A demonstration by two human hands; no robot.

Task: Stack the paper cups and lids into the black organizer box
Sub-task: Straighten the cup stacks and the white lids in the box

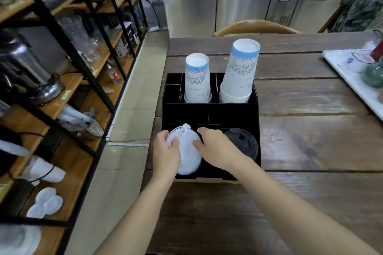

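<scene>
A black organizer box (209, 113) sits at the left edge of the wooden table. Two upside-down stacks of white paper cups with blue bands stand in its far compartments: a shorter stack (197, 79) on the left, a taller stack (238, 72) on the right. A stack of black lids (242, 141) fills the near right compartment. Over the near left compartment, my left hand (165, 154) and my right hand (217, 149) both grip a stack of white lids (187, 151), one on each side. Its lower end is inside the compartment.
A white tray (352, 80) with a green object lies at the table's right edge. Black-framed wooden shelves (68, 80) with glassware, kettles and dishes stand left of the table across a tiled floor gap. A wooden chair back (257, 28) stands behind the table, steel cabinets beyond.
</scene>
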